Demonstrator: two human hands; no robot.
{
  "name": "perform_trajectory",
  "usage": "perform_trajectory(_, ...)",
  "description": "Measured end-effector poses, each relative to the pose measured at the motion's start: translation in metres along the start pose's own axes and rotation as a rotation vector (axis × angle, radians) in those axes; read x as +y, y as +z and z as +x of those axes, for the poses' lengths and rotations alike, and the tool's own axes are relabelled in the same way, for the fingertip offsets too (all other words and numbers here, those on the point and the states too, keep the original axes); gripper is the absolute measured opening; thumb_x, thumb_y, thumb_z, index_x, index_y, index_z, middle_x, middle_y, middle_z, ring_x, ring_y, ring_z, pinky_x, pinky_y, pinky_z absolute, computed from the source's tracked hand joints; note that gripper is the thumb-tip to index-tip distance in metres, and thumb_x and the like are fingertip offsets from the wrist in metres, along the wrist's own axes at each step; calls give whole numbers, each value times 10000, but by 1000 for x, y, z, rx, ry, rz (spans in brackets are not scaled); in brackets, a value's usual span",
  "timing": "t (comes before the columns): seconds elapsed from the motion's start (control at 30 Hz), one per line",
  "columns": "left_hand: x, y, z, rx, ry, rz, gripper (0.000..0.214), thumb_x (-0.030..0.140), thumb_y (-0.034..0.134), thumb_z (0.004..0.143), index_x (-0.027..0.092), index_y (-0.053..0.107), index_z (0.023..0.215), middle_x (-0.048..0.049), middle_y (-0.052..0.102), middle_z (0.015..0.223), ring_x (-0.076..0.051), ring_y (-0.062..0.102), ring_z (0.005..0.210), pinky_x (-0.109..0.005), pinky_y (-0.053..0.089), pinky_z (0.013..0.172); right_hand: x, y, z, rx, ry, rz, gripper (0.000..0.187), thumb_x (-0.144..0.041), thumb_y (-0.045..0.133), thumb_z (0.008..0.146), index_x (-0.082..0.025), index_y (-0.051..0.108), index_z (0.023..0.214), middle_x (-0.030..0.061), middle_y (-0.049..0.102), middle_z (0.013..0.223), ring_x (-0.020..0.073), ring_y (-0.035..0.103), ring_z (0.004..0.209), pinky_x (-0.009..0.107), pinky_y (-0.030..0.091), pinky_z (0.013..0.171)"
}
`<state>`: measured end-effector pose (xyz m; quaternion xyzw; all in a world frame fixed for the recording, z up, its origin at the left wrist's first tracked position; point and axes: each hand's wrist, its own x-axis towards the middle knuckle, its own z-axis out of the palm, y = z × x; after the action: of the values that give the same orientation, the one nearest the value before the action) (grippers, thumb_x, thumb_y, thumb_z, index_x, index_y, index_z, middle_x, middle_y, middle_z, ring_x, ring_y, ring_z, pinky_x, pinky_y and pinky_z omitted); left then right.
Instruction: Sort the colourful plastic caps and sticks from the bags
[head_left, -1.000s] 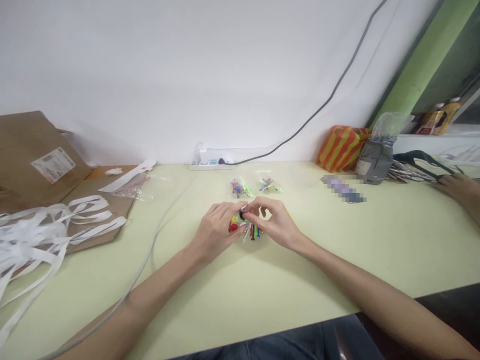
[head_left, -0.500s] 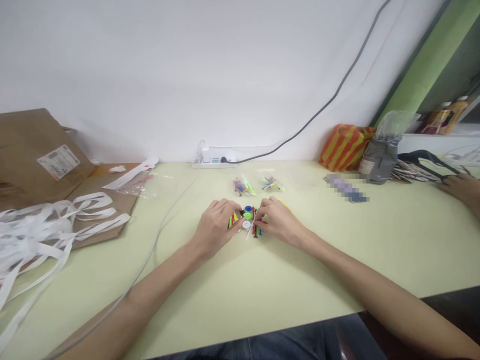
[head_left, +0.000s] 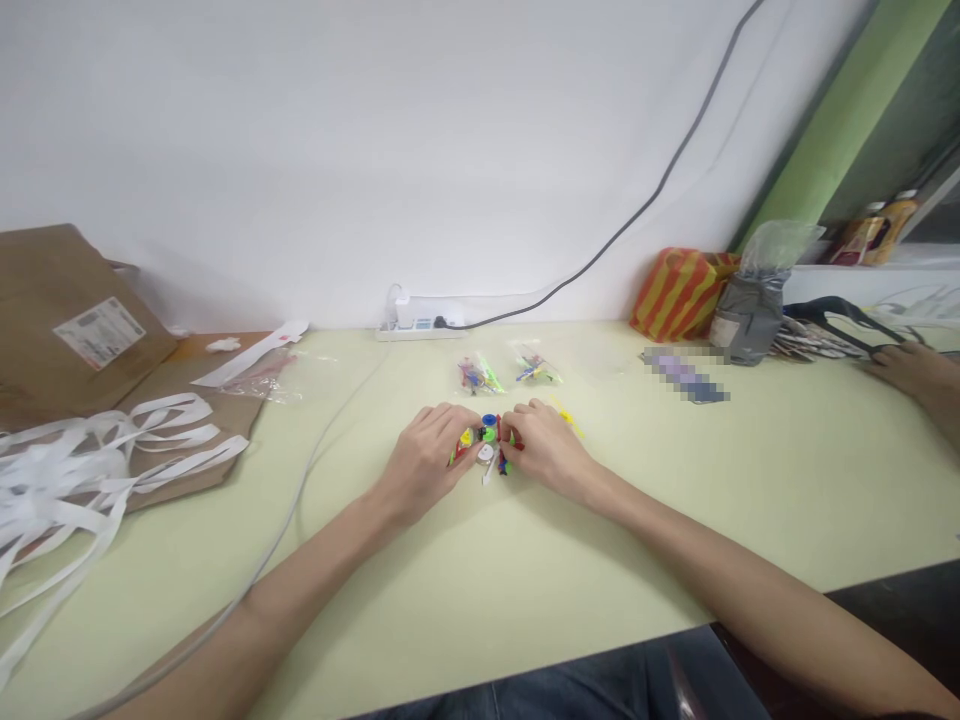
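Observation:
Between my two hands lies a small cluster of coloured plastic pieces. It includes a blue disc (head_left: 490,420), a green disc (head_left: 490,436) and a white disc (head_left: 486,454). My left hand (head_left: 424,455) curls round the left side, its fingers and thumb closed in on yellow, red and black pieces (head_left: 466,438). On the right side, my right hand (head_left: 547,445) has its fingers bent and pressed against thin plastic sticks (head_left: 503,463), partly covering them. A white stick (head_left: 490,472) points toward me below the discs. Behind my right hand rests a yellow plastic piece (head_left: 571,420).
Two clear bags of coloured parts (head_left: 480,375) lie beyond my hands. A power strip (head_left: 420,330) sits by the wall. Cardboard (head_left: 172,470) and white straps (head_left: 67,490) fill the left; a grey cable (head_left: 300,490) crosses there. Another person's hand (head_left: 915,370) is far right.
My right hand's fingers have drawn the sticks in closer together beside the discs. More of the yellow piece behind that hand shows. The whole view has shifted slightly.

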<state>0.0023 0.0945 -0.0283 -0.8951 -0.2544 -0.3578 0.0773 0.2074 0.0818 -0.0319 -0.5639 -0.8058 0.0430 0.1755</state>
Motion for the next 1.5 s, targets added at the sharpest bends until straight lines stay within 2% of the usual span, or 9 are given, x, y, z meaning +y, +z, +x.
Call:
perform_trajectory(0.2,0,1,1,-45,-4,-48,133,176,554,944,204,503,1064,-45,659,994,-194,593,935,-332,442,801,5,0,3,-42,16,-47,94,-221,572,890,-201,641,830,59,664,868,217,509,874,319,310,721)
perform_trajectory(0.47,0,2,-1,-62,-7,-65,136,178,550,943,208,503,1067,-45,656,992,-195,590,934,-337,440,792,2,-2,3,-62,11,-42,62,-212,610,872,-213,665,899,52,668,890,222,518,897,314,309,734)
perform_trajectory(0.8,1,3,0,-7,-23,-74,158,181,586,923,213,507,1056,-35,658,963,-188,605,902,-327,455,782,7,-1,5,19,-103,74,121,-131,594,869,-186,670,793,51,639,823,188,508,842,282,353,736)
perform_trajectory(1.1,3,1,-2,30,-86,-90,131,213,580,920,208,523,1038,-41,656,958,-188,615,907,-331,470,806,9,-18,3,206,-167,140,135,-147,568,900,-186,645,797,43,604,799,193,530,837,302,415,780)
perform_trajectory(1.2,3,1,-4,30,-113,-77,110,218,568,922,207,531,1025,-45,658,942,-191,610,897,-333,465,795,13,-20,2,371,-190,162,118,-173,574,905,-207,665,838,71,609,929,223,539,933,354,443,851)
perform_trajectory(1.33,1,2,-4,86,-160,-68,82,236,569,924,209,534,993,-34,649,898,-187,604,849,-327,462,778,13,-26,0,630,-194,167,104,-169,594,885,-236,662,842,90,587,1231,278,517,1148,451,447,948)
perform_trajectory(1.43,2,2,-3,134,-207,-91,60,234,572,918,209,530,952,-25,636,871,-185,601,834,-327,463,777,14,-32,-1,720,-272,139,114,-156,590,878,-245,642,828,58,533,1407,304,453,1322,510,415,1023)
perform_trajectory(1.5,4,1,-3,151,-249,-123,66,226,585,907,207,527,932,-22,630,865,-185,600,839,-329,466,783,15,-35,-2,761,-342,121,114,-149,590,872,-242,623,817,53,528,1438,307,428,1377,531,395,1059)
